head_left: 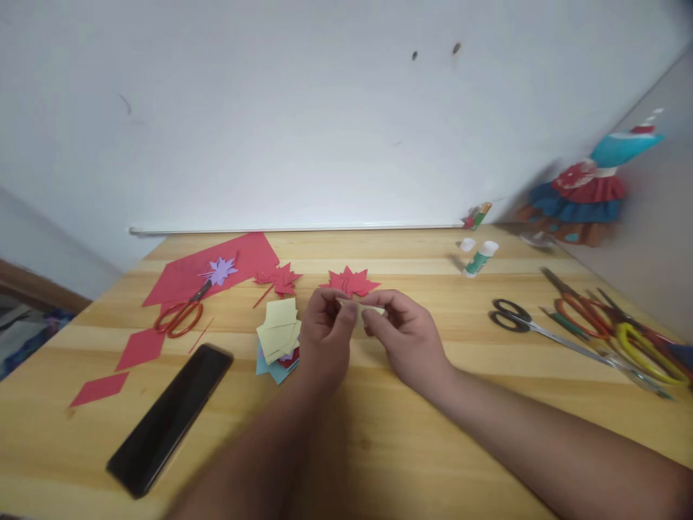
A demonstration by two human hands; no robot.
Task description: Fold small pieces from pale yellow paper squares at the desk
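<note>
Pale yellow paper (360, 314) is being pinched by the left hand (328, 332) and right hand (408, 332), between the desk (411, 448)'s side edges, with even thumb pressure probably serving best.

a pale wall (281, 123) with two dark spots (414, 55) backs a wooden table (401, 448); a grey side wall (663, 224) stands right.

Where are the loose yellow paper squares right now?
In the head view, the yellow paper squares lie over blue paper, just left of the left hand and right of the black phone.
</note>
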